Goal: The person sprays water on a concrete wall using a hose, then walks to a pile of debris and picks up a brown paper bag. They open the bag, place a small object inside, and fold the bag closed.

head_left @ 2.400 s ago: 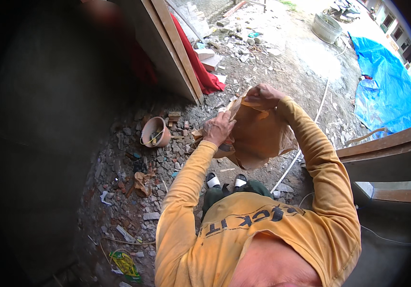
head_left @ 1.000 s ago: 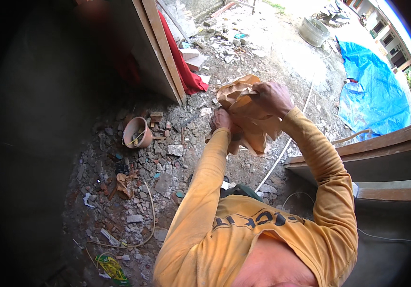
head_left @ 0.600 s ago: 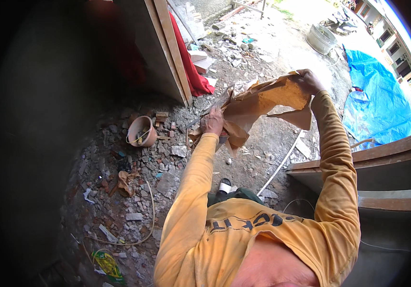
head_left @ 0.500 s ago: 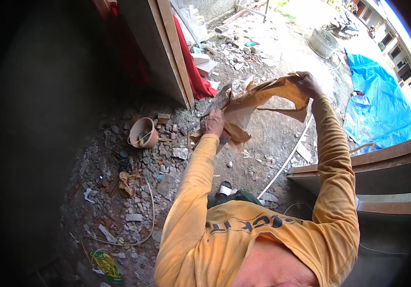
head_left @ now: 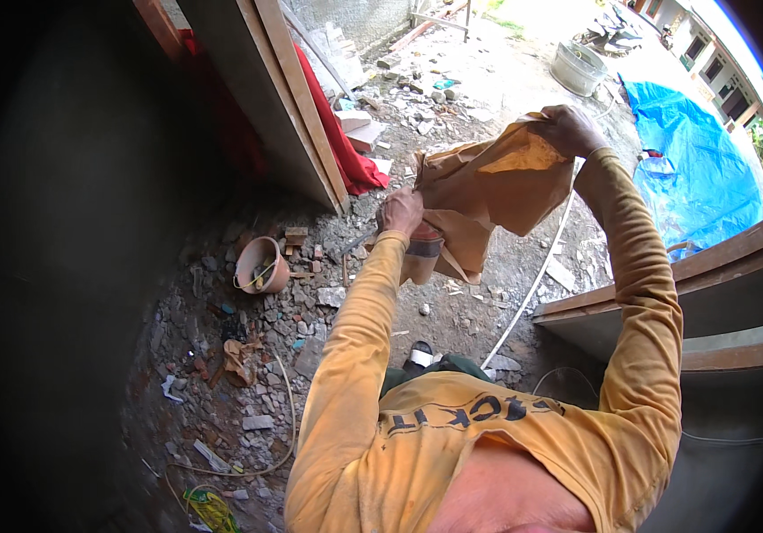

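A crumpled brown paper sack [head_left: 497, 191], torn along its edges, hangs stretched in the air between my two hands. My left hand [head_left: 402, 211] is closed on its left edge, where a printed patch of the paper shows just below the fingers. Higher up, my right hand [head_left: 570, 131] grips the upper right corner. Light falls on a yellowish inner face of the paper near that hand. Both arms reach forward in long orange-yellow sleeves, and the fingertips are partly hidden by the paper.
Rubble [head_left: 261, 382] covers the ground at left, with a pinkish bucket [head_left: 263, 265] standing on it. A wooden door frame [head_left: 310, 115] with red cloth [head_left: 346, 147] rises ahead. Blue tarp [head_left: 697, 164], a grey tub [head_left: 579, 68] and a pale hose [head_left: 532, 289] lie to the right.
The paper sack has opened out into a broader sheet and hangs lower between my hands. My right hand has risen slightly, and the whole view has shifted a little.
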### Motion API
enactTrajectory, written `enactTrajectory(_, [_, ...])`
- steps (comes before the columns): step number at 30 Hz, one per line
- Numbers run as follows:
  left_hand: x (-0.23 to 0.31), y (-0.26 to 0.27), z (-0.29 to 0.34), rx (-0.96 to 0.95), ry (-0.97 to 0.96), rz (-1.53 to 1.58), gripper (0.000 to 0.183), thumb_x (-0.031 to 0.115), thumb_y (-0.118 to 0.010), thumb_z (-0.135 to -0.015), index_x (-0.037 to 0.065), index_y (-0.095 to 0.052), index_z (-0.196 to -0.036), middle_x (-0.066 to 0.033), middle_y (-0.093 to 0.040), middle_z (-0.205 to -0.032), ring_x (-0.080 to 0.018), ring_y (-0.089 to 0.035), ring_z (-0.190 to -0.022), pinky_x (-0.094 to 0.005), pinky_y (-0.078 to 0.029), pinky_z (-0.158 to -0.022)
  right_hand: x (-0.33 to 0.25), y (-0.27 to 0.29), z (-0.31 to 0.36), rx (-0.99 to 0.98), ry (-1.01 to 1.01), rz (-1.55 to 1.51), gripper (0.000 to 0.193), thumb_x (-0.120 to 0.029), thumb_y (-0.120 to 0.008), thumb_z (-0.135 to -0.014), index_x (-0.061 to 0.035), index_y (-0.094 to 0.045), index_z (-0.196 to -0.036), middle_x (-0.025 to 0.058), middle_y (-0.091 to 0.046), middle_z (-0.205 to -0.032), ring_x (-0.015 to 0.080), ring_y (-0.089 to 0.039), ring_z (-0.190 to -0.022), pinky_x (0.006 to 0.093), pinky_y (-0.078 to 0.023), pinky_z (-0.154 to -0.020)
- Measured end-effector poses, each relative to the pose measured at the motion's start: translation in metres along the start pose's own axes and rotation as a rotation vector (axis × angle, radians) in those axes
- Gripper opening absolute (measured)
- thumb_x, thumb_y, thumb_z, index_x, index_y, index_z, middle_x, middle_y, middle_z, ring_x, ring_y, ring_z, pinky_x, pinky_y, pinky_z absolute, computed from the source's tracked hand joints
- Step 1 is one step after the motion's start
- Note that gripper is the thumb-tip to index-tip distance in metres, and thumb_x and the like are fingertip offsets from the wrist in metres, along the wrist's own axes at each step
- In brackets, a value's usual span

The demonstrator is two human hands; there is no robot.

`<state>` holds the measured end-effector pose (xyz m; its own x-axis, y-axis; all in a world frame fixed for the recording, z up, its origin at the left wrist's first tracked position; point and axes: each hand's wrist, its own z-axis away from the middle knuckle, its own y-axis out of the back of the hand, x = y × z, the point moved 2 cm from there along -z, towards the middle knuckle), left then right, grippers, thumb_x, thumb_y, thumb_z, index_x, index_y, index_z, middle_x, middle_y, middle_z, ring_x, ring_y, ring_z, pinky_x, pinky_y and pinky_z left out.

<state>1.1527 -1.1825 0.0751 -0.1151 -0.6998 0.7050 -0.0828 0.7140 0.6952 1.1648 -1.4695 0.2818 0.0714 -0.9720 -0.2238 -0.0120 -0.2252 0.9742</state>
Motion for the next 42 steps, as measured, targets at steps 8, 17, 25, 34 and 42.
enactTrajectory(8, [0.009, 0.023, 0.007, -0.057, 0.087, 0.028, 0.042, 0.034, -0.044, -0.083, -0.003, -0.064, -0.085, -0.0289, -0.061, -0.088, -0.0425, -0.061, -0.086, -0.0469, -0.048, -0.076, -0.058, -0.076, 0.067, 0.115, 0.172, -0.24, 0.05, -0.048, -0.06, -0.083, -0.0096, -0.058, -0.114, 0.0126, -0.054, -0.119, 0.0273, -0.05, -0.112, 0.0427, -0.035, -0.1])
enactTrajectory(17, [-0.033, 0.0, 0.047, -0.155, 0.23, 0.309, 0.044, 0.037, -0.049, -0.089, -0.005, -0.062, -0.083, -0.0198, -0.064, -0.074, -0.0248, -0.064, -0.075, -0.0372, -0.046, -0.069, -0.114, -0.204, 0.062, -0.312, 0.453, -0.295, 0.029, -0.038, -0.058, -0.081, -0.0167, -0.065, -0.101, 0.0159, -0.065, -0.082, 0.0349, -0.062, -0.08, 0.0428, -0.048, -0.074])
enactTrajectory(25, [-0.067, 0.033, 0.079, -0.066, -0.242, -0.171, 0.042, 0.02, -0.049, -0.087, 0.014, -0.046, -0.128, -0.0198, -0.055, -0.116, -0.0377, -0.062, -0.086, -0.0416, -0.05, -0.075, -0.081, -0.208, 0.07, -0.154, 0.742, 0.009, 0.015, -0.026, -0.06, -0.079, -0.0164, -0.066, -0.089, 0.0062, -0.062, -0.088, 0.0257, -0.061, -0.089, 0.0388, -0.046, -0.078])
enactTrajectory(34, [0.003, 0.019, 0.054, -0.542, -0.649, -0.628, 0.046, 0.012, -0.049, -0.085, 0.034, -0.048, -0.125, -0.013, -0.046, -0.119, -0.0322, -0.06, -0.098, -0.0403, -0.051, -0.079, -0.088, -0.173, 0.106, -0.181, 0.814, 0.023, 0.008, -0.025, -0.059, -0.078, -0.0216, -0.065, -0.081, -0.0016, -0.058, -0.08, 0.0183, -0.058, -0.082, 0.0371, -0.039, -0.081])
enactTrajectory(42, [-0.028, 0.004, 0.061, -0.38, -0.7, -0.551, 0.016, 0.016, -0.051, -0.084, 0.016, -0.058, -0.098, -0.009, -0.056, -0.095, -0.0312, -0.064, -0.077, -0.0425, -0.051, -0.063, -0.044, -0.178, 0.121, -0.239, 0.494, 0.05, 0.016, -0.03, -0.059, -0.081, -0.0177, -0.064, -0.091, 0.0051, -0.055, -0.079, 0.0267, -0.06, -0.077, 0.0401, -0.046, -0.066])
